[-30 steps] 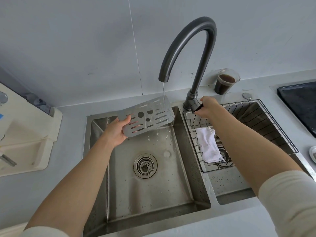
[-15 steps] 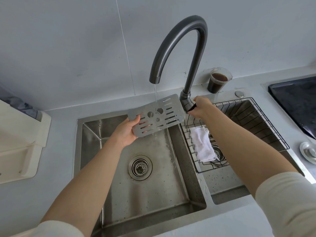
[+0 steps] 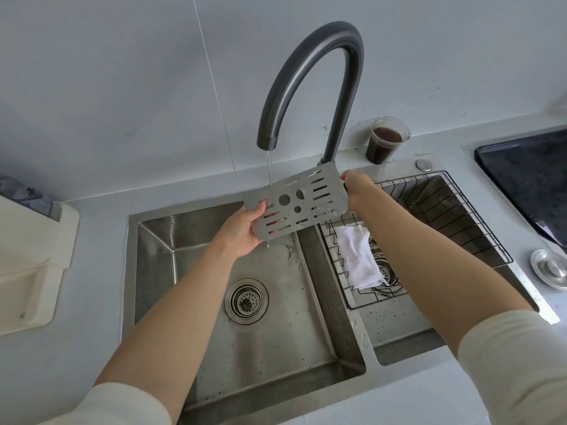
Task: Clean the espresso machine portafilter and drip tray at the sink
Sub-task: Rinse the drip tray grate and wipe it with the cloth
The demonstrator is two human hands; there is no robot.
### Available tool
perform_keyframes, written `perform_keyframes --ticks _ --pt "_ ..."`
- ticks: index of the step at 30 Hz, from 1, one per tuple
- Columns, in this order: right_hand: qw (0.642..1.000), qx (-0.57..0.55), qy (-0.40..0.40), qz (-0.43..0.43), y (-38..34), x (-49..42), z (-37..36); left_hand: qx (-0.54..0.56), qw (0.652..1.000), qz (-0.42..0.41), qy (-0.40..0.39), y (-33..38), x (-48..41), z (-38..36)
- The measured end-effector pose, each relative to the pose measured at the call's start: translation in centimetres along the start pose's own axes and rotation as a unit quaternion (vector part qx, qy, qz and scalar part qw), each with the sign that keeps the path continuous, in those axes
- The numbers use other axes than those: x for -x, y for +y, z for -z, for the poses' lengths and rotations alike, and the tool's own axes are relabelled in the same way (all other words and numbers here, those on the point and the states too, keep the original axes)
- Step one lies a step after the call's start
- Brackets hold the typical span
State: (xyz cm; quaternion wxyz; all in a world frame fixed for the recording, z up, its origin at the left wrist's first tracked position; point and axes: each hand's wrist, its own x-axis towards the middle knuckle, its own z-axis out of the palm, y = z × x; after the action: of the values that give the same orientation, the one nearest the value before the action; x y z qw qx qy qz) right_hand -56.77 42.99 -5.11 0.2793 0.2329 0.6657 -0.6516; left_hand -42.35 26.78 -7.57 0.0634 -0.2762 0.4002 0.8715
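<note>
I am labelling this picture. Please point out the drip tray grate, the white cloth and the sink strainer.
drip tray grate [image 3: 290, 210], head view, its perforated middle
white cloth [image 3: 357, 256], head view, its middle
sink strainer [image 3: 246, 301], head view, its centre

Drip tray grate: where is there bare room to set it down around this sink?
Free: the left basin floor around the drain strainer, and the counter between that basin and the cream appliance. Crowded: the right basin, filled by the wire rack and white cloth; cup behind it, cooktop and metal lid to its right.
</note>
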Motion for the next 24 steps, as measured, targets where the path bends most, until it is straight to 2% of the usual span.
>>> perform_keyframes --ticks 7,13,19,24 --pt "0.999 0.029 -0.029 0.006 -0.2 0.8 0.4 0.001 1.0 0.014 -0.009 -0.5 -0.2 0.0" --pt "0.999 0.023 -0.022 0.004 -0.4 1.4 0.3 -0.013 0.999 0.03 -0.018 -0.7 0.1 0.3" --pt "0.989 -0.129 -0.056 -0.04 -0.5 1.8 -0.2 -0.024 0.999 0.028 0.004 -0.3 0.8 1.9" --pt "0.991 -0.109 -0.043 -0.059 -0.7 1.4 -0.4 -0.022 0.999 0.011 0.03 0.1 1.7 3.9"
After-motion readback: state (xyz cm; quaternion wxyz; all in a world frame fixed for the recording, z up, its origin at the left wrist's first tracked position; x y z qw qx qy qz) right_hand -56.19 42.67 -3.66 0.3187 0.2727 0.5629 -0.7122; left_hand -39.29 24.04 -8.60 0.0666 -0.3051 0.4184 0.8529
